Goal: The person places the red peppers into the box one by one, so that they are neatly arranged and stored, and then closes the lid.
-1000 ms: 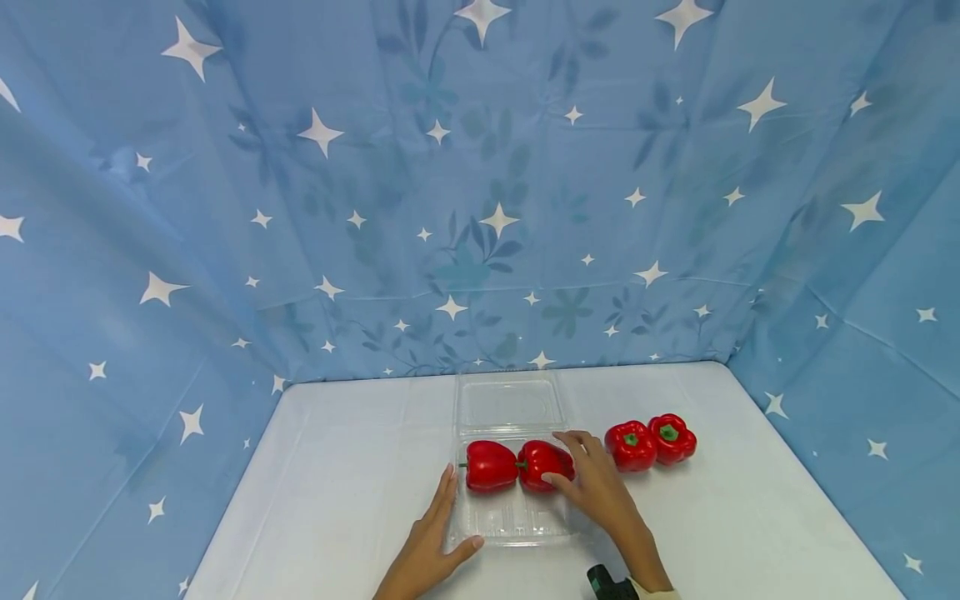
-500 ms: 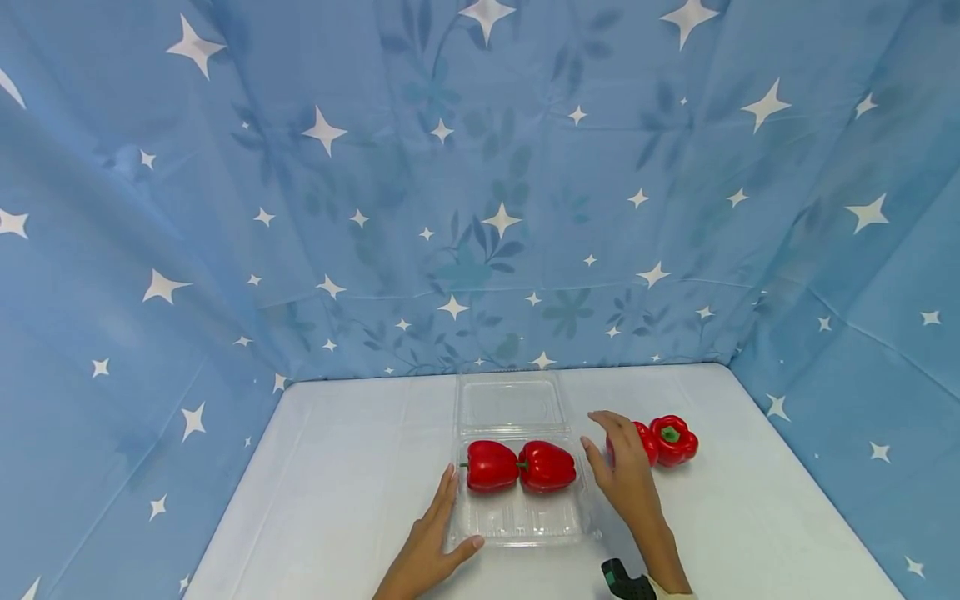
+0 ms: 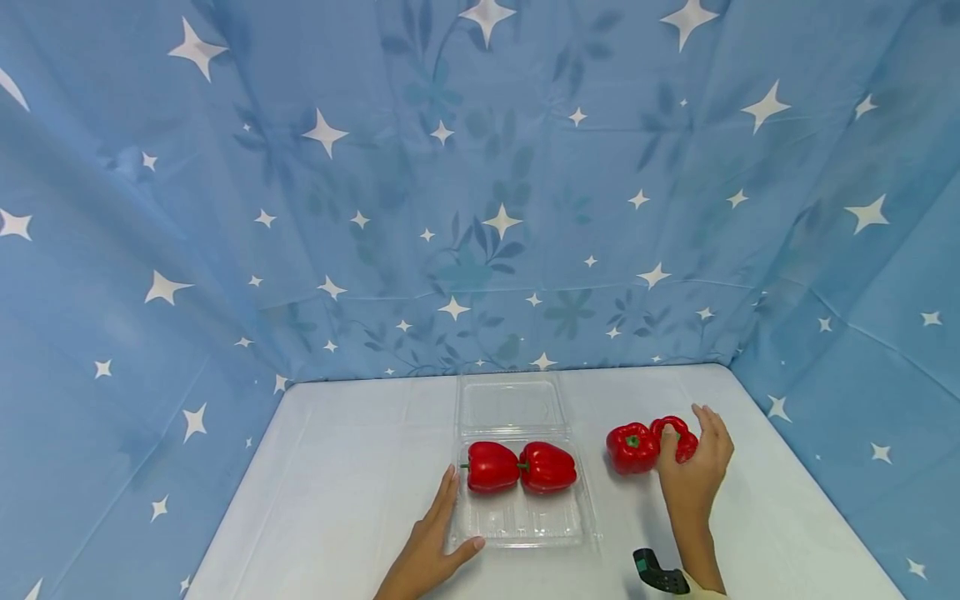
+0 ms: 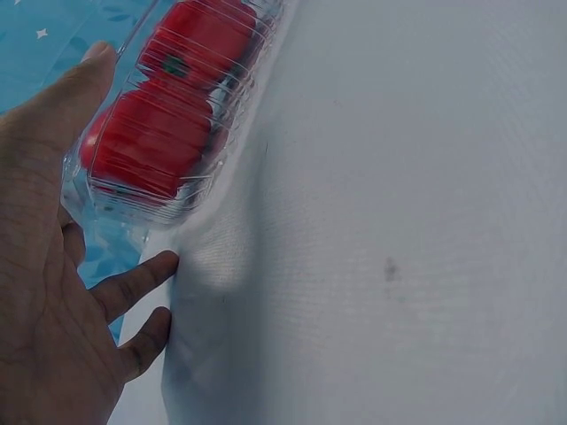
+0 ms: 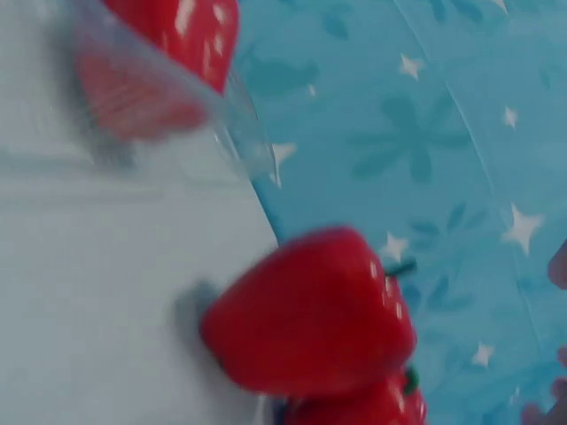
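Two red bell peppers, one on the left [image 3: 491, 467] and one on the right [image 3: 548, 467], lie on their sides in the back half of a clear plastic clamshell box [image 3: 517, 527]. My left hand [image 3: 429, 546] rests at the box's left front corner, fingers straight and thumb spread. To the right of the box stand two more red bell peppers, stems up: a nearer one [image 3: 632, 448] and a far right one [image 3: 686, 450]. Over that far right pepper reaches my right hand [image 3: 693, 479], thumb and fingers apart and partly covering it. Whether they touch it is unclear.
The box's lid [image 3: 512, 404] lies folded back, away from me. White cloth covers the table [image 3: 337, 467]. Blue star-patterned curtains [image 3: 480, 208] hang behind and at both sides. A dark device [image 3: 660, 573] is strapped on the right wrist.
My right hand has left the right pepper in the box and moved right, past the nearer standing pepper, to the far right one. My left hand stays put.
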Demonstrator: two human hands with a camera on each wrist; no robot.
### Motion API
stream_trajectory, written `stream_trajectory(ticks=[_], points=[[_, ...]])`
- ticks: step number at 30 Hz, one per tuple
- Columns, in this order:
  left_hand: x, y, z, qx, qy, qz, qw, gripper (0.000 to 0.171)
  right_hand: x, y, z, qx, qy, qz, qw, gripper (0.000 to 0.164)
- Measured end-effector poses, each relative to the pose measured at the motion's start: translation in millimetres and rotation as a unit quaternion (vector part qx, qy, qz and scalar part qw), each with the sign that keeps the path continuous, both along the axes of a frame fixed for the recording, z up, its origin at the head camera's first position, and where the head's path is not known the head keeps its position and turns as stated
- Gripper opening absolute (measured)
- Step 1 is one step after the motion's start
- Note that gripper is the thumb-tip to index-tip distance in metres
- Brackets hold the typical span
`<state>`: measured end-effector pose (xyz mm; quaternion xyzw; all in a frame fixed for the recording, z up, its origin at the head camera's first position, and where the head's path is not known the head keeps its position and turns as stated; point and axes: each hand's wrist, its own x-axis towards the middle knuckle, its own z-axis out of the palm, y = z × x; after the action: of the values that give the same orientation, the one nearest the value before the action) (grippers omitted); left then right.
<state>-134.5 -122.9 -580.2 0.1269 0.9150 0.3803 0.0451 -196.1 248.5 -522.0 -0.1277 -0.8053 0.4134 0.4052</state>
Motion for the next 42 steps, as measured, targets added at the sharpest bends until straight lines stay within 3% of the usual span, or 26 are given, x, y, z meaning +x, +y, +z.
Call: stream_trajectory(ticks=[8,18,25,33,42], points=[[-0.5,1,0.9,0.0,0.005,-0.001,1.0,0.096,3.3,31,-14.9,-0.071,-0.103,-0.005,0.992,0.066],[-1.3,1,-1.1,0.0,-0.002,-0.001,1.0,0.097,-0.4,46,-28.4,-0.09,-0.218,0.055,0.97,0.071],[-1.1,0,-3.7,0.004,0.018,-0.009,0.9998,0.096,-0.6,46,-33.2,-0.082,-0.229,0.077,0.967,0.068],[-0.4,1,-3.3,-0.004,-0.018,-0.002,0.9998,0.099,-1.0,46,-38.6,-0.085,-0.22,0.087,0.968,0.069],[-1.3,1,-2.6,-0.004,-0.019,0.001,0.9998,0.099,-4.3,49,-42.4,-0.089,-0.225,0.094,0.966,0.074]])
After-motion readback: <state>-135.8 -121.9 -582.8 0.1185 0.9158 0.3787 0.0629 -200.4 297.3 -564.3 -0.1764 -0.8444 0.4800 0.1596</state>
